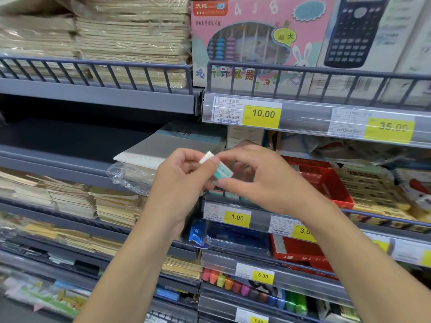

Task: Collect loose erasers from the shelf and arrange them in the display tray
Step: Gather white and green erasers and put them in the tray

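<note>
A white eraser (217,167) with a teal paper sleeve is held up in front of the middle shelf. My left hand (179,180) pinches its white end with curled fingers. My right hand (254,176) pinches the sleeved end between thumb and forefinger. Directly behind and below my hands, a row of more teal-sleeved erasers (229,194) shows at the shelf front above the 1.00 price tag; the tray that holds them is mostly hidden by my hands. A red display tray (331,183) stands just to the right.
Stacked notebooks (70,201) fill the left shelves, with a plastic-wrapped pad (149,159) jutting out beside my left hand. Boxed yellow erasers (373,192) sit right of the red tray. Price rails (303,117) run along each shelf edge. Crayons (233,283) lie below.
</note>
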`<action>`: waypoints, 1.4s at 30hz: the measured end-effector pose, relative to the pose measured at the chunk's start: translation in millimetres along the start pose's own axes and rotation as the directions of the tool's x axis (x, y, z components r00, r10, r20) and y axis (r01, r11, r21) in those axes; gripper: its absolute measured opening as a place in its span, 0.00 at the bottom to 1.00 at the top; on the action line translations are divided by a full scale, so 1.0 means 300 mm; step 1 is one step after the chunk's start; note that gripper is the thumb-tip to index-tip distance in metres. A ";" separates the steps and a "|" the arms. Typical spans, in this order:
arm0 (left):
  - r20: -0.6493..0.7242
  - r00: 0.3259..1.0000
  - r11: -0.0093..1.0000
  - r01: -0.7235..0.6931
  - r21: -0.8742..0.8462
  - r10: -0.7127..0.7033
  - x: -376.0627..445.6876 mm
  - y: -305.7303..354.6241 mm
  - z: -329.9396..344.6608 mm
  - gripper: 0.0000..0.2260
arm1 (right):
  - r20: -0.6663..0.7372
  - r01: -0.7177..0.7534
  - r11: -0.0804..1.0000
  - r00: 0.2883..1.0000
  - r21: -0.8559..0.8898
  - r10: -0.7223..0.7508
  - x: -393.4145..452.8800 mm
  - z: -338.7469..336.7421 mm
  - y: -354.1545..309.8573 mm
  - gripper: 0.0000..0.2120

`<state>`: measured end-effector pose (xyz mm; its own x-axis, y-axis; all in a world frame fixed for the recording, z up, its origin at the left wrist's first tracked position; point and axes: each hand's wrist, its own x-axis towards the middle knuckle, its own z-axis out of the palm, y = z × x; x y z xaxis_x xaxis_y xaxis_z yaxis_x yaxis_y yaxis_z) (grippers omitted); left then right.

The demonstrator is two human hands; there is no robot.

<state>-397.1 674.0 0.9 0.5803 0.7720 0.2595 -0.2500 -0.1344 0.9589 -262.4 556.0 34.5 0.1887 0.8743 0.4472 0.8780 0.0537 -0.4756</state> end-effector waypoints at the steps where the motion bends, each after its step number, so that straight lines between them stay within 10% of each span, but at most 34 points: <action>1: -0.001 1.000 0.999 0.001 -0.037 -0.001 0.001 -0.001 0.013 0.08 | -0.038 0.022 0.996 0.999 -0.081 -0.025 -0.005 0.011 -0.001 0.17; 6: 0.018 1.000 0.998 0.024 -0.054 -0.023 0.015 0.003 0.046 0.13 | -0.200 0.033 0.982 0.977 -0.184 -0.070 -0.012 -0.005 0.029 0.16; 9: 0.047 0.992 0.965 -0.126 0.228 0.119 0.010 -0.021 0.030 0.12 | -0.175 -0.105 0.983 0.982 -0.151 0.078 -0.003 -0.059 0.073 0.13; 13: 0.298 0.908 0.644 -0.419 0.640 0.295 -0.008 -0.053 0.005 0.09 | 0.024 -0.217 0.896 0.969 -0.389 0.245 0.022 -0.110 0.139 0.14; 20: 0.504 0.804 0.343 -0.592 0.729 0.316 -0.011 -0.094 0.004 0.11 | 0.202 -0.147 0.845 0.937 -0.515 0.286 0.059 -0.093 0.158 0.08; 36: 0.497 0.793 0.371 -0.606 0.704 0.353 -0.037 -0.133 -0.014 0.13 | 0.303 -0.161 0.812 0.873 -0.560 0.383 0.092 -0.053 0.155 0.06; 42: 0.320 0.869 0.676 -0.495 0.547 0.377 -0.107 -0.076 -0.059 0.13 | -0.080 -0.254 0.896 0.967 -0.364 0.242 -0.043 -0.046 0.071 0.15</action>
<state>-423.8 663.2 -31.4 0.6580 0.4214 0.6240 -0.0321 -0.8123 0.5824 -239.9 539.2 29.1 0.4296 0.8201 0.3780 0.8990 -0.3493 -0.2641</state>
